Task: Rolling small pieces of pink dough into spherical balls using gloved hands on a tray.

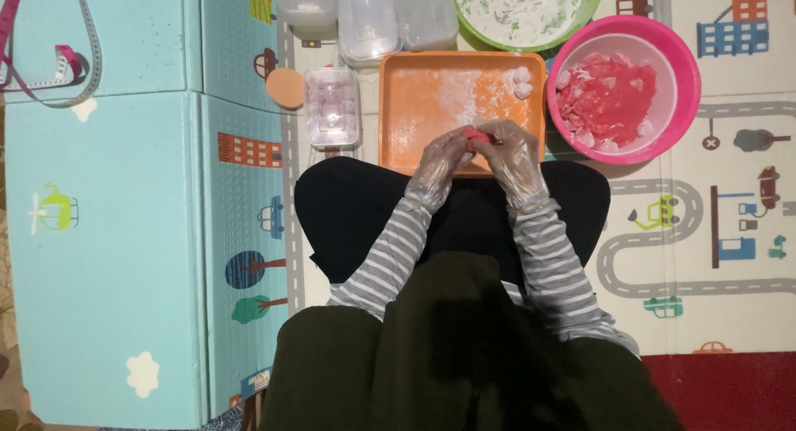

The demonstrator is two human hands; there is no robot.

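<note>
Red dough lump (476,138) sits pinched between both gloved hands, just over the near edge of the orange tray (414,108), which is dusted white with flour. The left hand (441,162) curls its fingers round the lump from one side; the right hand (512,156) closes on it from the other, fingertips pressed together. Only a small glossy red patch shows. A pink bowl (684,91) of red dough stands just right of the tray, and two floured balls (521,81) lie in its far corner.

Clear plastic gloves on both hands (477,157); grey-and-white striped long sleeves; dark olive garment over lap.
</note>
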